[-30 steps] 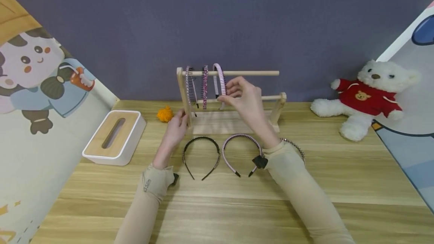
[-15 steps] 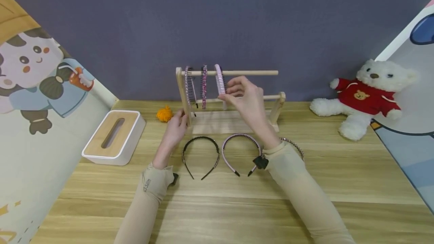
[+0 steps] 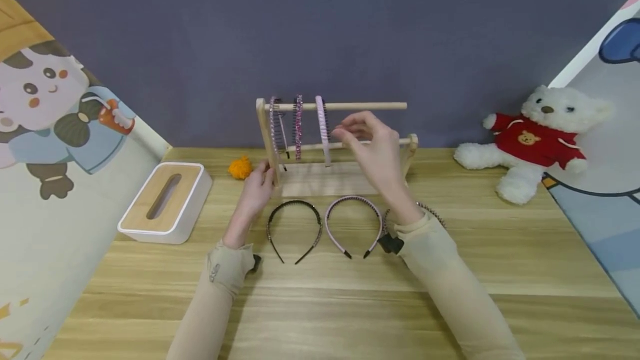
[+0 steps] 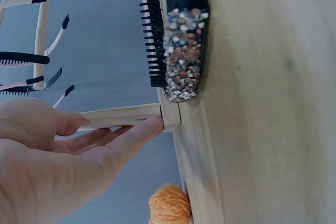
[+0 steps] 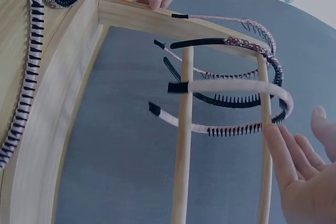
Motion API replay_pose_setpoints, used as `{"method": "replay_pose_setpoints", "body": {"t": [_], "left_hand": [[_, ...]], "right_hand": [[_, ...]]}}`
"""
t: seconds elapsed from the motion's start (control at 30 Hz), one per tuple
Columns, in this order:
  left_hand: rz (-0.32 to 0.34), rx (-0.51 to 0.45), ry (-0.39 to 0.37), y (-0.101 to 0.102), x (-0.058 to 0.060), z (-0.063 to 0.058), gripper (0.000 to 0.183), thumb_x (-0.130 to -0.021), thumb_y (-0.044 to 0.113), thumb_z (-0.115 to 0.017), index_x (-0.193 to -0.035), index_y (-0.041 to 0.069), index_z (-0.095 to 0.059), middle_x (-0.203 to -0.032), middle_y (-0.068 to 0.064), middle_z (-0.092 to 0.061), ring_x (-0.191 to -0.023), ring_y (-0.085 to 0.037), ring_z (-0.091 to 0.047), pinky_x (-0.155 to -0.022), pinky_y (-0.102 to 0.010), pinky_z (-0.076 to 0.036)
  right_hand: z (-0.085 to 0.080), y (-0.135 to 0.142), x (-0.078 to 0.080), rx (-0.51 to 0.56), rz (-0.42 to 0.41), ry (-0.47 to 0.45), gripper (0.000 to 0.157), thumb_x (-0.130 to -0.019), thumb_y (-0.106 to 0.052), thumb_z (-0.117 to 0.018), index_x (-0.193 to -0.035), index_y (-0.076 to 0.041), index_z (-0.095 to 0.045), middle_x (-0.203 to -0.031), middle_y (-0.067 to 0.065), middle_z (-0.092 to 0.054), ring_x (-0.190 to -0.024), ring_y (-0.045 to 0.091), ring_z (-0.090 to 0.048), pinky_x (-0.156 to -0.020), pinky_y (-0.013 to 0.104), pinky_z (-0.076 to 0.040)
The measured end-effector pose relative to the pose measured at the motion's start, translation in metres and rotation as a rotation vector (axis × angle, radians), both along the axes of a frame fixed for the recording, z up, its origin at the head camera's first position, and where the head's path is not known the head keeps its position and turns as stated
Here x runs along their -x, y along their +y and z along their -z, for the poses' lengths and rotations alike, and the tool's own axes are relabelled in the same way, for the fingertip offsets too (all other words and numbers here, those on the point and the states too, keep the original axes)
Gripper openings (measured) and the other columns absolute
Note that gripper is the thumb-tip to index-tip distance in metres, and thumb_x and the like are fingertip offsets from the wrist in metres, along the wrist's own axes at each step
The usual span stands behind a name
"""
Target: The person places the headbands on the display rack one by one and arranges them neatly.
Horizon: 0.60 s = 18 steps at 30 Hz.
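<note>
A wooden headband rack [image 3: 330,179] stands at the back of the table. From its upper bar hang a silvery-pink headband [image 3: 273,126], a glittery magenta headband [image 3: 298,126] and a pale pink ribbed headband [image 3: 323,129]. My left hand [image 3: 257,186] grips the rack's left post [image 4: 123,115] low down, between thumb and fingers. Just right of the pale pink headband, my right hand [image 3: 372,146] is raised with nothing in it. The right wrist view shows its fingers [image 5: 291,153] extended near the upper bar, with the thumb apart from them.
In front of the rack lie a black beaded headband [image 3: 295,203], a pink headband [image 3: 354,198] and a beaded headband [image 3: 432,211] partly behind the right wrist. An orange yarn ball [image 3: 240,167], a tissue box [image 3: 165,199] and a white teddy bear [image 3: 530,140] flank the rack.
The right fingers have come off the pale pink headband and moved slightly right. That headband has turned and now hangs edge-on from the bar. The left hand stays at the post.
</note>
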<state>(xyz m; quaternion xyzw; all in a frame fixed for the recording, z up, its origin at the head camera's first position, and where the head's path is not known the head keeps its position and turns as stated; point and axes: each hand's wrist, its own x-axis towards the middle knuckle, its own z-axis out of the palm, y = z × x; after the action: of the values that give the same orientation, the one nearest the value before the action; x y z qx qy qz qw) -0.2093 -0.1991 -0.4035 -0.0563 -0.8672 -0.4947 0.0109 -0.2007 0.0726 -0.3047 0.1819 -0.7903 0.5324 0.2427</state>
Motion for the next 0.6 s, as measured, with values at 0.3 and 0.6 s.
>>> {"method": "replay_pose_setpoints", "body": {"t": [0.3, 0.6], "left_hand": [[0.012, 0.009, 0.009, -0.003, 0.000, 0.002, 0.043, -0.118, 0.014, -0.035, -0.153, -0.010, -0.046, -0.119, -0.033, -0.066, -0.067, -0.018, -0.044, -0.058, -0.028, -0.040], [0.016, 0.002, 0.008, -0.002, 0.000, 0.001, 0.045, -0.118, 0.013, -0.035, -0.155, -0.010, -0.043, -0.118, -0.034, -0.066, -0.065, -0.017, -0.042, -0.057, -0.028, -0.039]], "right_hand": [[0.000, 0.015, -0.010, 0.082, -0.014, -0.009, 0.022, -0.098, -0.009, -0.080, -0.114, 0.005, -0.072, -0.108, 0.012, -0.078, -0.094, 0.015, -0.073, -0.080, 0.026, -0.061], [0.010, 0.043, -0.020, 0.040, 0.023, -0.034, 0.020, -0.099, -0.007, -0.079, -0.115, 0.005, -0.074, -0.110, 0.013, -0.078, -0.095, 0.005, -0.071, -0.086, 0.022, -0.059]]}}
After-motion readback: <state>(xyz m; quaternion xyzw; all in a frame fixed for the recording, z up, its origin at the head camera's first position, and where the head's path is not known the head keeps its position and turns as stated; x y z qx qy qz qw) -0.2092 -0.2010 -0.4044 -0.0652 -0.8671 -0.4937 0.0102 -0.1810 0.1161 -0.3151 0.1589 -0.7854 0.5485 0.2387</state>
